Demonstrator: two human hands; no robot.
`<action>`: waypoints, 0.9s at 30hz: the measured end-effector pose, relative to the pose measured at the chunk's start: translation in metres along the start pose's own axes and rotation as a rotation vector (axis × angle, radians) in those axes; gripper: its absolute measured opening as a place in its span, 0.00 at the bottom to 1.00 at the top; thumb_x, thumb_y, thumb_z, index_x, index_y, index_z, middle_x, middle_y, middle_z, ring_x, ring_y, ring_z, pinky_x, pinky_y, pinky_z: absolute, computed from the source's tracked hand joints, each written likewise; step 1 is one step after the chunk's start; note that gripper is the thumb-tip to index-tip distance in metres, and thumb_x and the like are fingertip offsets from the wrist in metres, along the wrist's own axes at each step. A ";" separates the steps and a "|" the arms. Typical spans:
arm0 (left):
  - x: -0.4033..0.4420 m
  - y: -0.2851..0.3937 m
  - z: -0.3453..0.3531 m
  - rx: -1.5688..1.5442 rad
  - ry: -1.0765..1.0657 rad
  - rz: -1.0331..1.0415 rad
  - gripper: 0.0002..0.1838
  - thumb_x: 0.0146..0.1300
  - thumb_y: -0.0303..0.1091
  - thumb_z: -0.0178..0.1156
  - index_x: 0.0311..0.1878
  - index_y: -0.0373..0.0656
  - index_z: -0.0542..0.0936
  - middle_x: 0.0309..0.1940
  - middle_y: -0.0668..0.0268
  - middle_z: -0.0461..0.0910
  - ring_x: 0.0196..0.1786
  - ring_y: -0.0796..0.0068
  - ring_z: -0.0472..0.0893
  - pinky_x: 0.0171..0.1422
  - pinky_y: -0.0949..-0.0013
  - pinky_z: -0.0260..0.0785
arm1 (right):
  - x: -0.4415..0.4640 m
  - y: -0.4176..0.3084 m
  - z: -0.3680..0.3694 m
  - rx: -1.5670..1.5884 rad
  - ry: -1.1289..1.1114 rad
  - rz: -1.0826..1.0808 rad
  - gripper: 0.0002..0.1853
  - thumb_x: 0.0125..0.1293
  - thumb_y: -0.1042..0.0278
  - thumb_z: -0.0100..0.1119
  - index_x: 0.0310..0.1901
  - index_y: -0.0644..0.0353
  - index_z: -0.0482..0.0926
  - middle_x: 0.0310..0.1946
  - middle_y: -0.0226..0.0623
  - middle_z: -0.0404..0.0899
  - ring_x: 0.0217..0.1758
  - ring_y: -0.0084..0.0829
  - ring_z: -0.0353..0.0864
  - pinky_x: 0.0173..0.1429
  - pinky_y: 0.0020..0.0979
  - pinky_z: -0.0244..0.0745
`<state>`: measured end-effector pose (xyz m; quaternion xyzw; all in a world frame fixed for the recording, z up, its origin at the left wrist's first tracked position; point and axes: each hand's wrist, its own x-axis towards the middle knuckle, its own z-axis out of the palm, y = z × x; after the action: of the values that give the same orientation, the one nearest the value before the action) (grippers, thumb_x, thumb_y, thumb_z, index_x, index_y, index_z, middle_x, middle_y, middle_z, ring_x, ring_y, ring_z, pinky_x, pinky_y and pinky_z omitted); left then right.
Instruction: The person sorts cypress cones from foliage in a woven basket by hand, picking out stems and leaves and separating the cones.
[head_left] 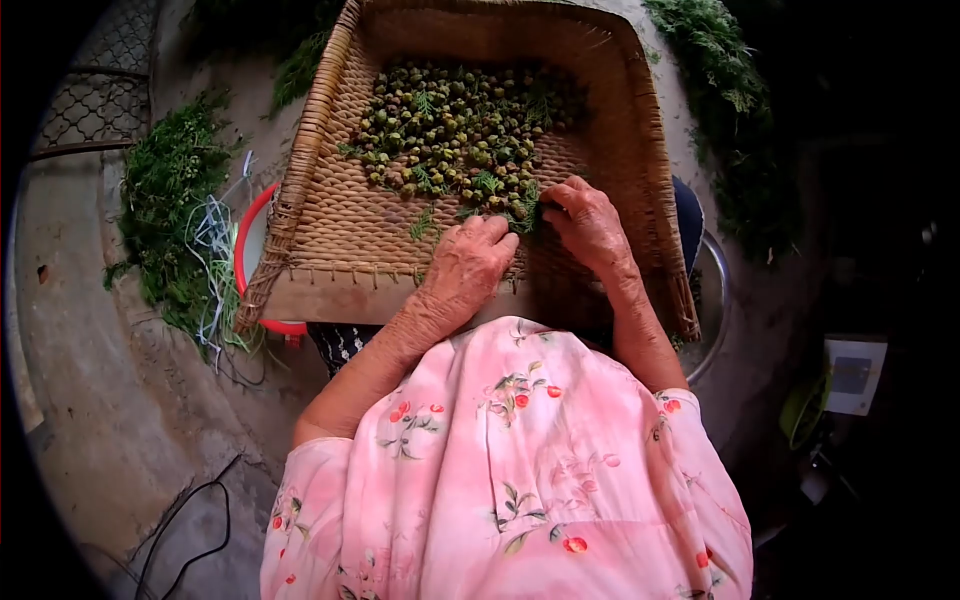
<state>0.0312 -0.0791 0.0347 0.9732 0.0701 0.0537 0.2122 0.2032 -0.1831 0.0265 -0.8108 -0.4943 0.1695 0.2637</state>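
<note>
A woven wicker tray [345,215] with raised sides rests in front of me, over my lap. Many small round green-brown cones [450,125] are heaped towards its far end, with feathery green sprigs [487,182] among them. At the near edge of the heap, my left hand [470,260] is closed, its fingers curled down and their tips hidden. Just right of it, my right hand [590,225] is closed in a pinch beside a green sprig [527,205]. What either hand holds, if anything, is too small or hidden to make out.
Piles of cut greenery [175,200] lie on the concrete floor [90,330] to the left and at the far right. Tangled pale string [212,260] hangs by a red round rim [243,240]. A black cable [190,520] trails at lower left. A curved metal bar [722,300] stands right.
</note>
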 end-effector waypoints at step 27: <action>-0.027 -0.113 -0.086 0.252 0.535 -0.724 0.26 0.60 0.32 0.60 0.63 0.44 0.70 0.38 0.53 0.79 0.40 0.53 0.80 0.43 0.59 0.72 | 0.003 0.014 -0.037 0.210 0.299 0.060 0.08 0.58 0.78 0.60 0.40 0.63 0.79 0.33 0.42 0.80 0.36 0.36 0.81 0.41 0.29 0.74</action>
<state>-0.0199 0.0528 0.0629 0.8562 0.4637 0.2162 0.0722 0.2345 -0.1950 0.0480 -0.8093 -0.4048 0.1055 0.4123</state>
